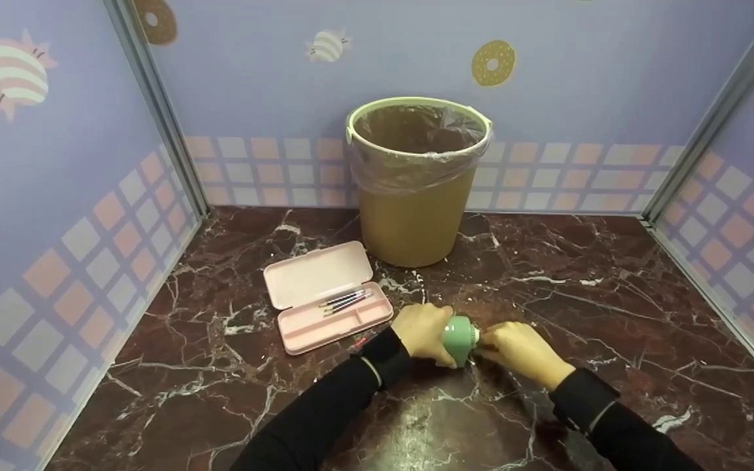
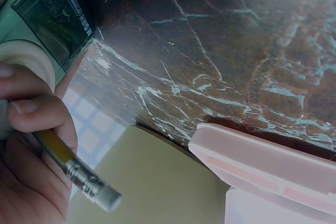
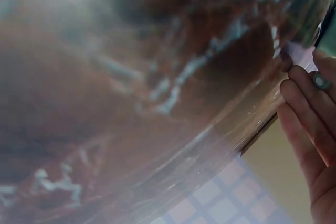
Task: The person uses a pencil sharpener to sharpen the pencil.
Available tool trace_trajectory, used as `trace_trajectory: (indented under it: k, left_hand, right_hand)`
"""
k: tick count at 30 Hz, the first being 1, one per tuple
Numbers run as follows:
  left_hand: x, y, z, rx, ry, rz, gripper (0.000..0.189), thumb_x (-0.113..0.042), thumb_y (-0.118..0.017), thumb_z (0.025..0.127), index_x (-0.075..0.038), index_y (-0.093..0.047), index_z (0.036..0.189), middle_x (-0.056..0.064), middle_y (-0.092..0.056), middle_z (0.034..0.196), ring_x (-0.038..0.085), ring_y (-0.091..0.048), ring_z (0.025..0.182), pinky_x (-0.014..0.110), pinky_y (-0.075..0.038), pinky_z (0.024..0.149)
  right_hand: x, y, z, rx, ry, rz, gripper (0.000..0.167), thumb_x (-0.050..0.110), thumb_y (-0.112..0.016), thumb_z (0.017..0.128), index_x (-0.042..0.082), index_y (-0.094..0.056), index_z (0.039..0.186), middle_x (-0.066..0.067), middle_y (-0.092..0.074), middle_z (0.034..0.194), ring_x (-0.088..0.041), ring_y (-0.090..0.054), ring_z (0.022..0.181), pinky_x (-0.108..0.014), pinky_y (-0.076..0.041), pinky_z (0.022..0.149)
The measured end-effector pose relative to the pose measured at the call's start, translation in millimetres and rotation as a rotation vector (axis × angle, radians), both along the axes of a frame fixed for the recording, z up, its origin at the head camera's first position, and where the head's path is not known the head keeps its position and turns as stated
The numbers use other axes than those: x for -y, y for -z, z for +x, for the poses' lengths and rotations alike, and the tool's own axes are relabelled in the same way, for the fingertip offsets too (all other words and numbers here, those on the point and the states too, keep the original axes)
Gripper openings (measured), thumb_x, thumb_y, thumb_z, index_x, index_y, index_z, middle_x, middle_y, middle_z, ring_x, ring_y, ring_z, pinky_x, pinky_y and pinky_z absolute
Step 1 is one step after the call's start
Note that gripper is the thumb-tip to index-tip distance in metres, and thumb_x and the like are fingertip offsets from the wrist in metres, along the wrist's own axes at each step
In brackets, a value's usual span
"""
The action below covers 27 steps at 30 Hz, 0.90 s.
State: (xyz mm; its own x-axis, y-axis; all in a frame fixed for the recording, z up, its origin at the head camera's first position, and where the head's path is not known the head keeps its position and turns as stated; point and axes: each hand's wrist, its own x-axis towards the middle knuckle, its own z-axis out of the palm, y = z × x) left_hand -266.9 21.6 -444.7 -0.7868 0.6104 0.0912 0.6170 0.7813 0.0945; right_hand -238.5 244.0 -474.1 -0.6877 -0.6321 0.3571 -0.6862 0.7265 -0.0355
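Two hands, one sharpener: one braces, the other pinches.
The left hand (image 1: 421, 332) wraps the green sharpener (image 1: 458, 341) just right of the open pink pencil case (image 1: 308, 335), probably to stop its body turning. The right hand (image 1: 522, 350) pinches a pencil (image 2: 60, 150) at the sharpener's pale end, eraser outward, seemingly to line it up with the hole (whether the sharpener touches the bench (image 1: 207, 405) is hard to tell). The case lies open, likely for easy reach of the other pencils (image 1: 345, 302) inside; the lined bin (image 1: 410, 226) behind is presumably handy for shavings.
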Motion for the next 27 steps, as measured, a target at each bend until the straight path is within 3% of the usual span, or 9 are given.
trace_trajectory:
  k: [10,19,23,27]
  left_hand:
    - [0.8,-3.5,3.0,0.02,-0.017,-0.003,0.067,-0.058,-0.093,0.059,-0.016,-0.065,0.103,-0.001,-0.074,0.091,0.017,-0.07,0.079,0.034,-0.056,0.067]
    - [-1.3,1.1,5.0,-0.012,-0.01,-0.008,0.067,-0.059,-0.093,0.059,-0.016,-0.066,0.103,-0.001,-0.076,0.093,0.018,-0.073,0.083,0.036,-0.058,0.069]
    - [-1.2,0.0,2.7,-0.01,-0.009,-0.003,0.067,-0.058,-0.093,0.059,-0.016,-0.066,0.103,-0.001,-0.075,0.092,0.018,-0.072,0.081,0.035,-0.058,0.068]
    - [1.0,-2.2,2.1,-0.005,-0.012,-0.008,0.067,-0.059,-0.093,0.059,-0.016,-0.066,0.103,-0.001,-0.075,0.091,0.018,-0.071,0.079,0.035,-0.057,0.067]
  right_hand:
    - [-0.8,0.3,9.7,0.011,-0.042,0.014,0.007,0.017,-0.084,0.081,0.015,-0.078,0.086,0.003,-0.072,0.073,-0.01,-0.067,0.062,-0.029,-0.055,0.058]
    - [-6.4,0.4,16.0,0.082,-0.011,-0.046,0.012,0.016,-0.083,0.082,0.013,-0.08,0.093,0.001,-0.077,0.079,-0.011,-0.07,0.064,-0.029,-0.057,0.06]
    - [-9.2,-10.3,12.5,0.136,0.031,-0.085,0.024,0.018,-0.084,0.081,0.008,-0.079,0.101,-0.005,-0.081,0.089,-0.017,-0.075,0.072,-0.035,-0.061,0.067]
    - [-9.0,-25.0,7.7,0.205,0.057,-0.1,0.045,0.026,-0.086,0.08,0.0,-0.075,0.116,-0.014,-0.08,0.106,-0.027,-0.078,0.089,-0.042,-0.062,0.08]
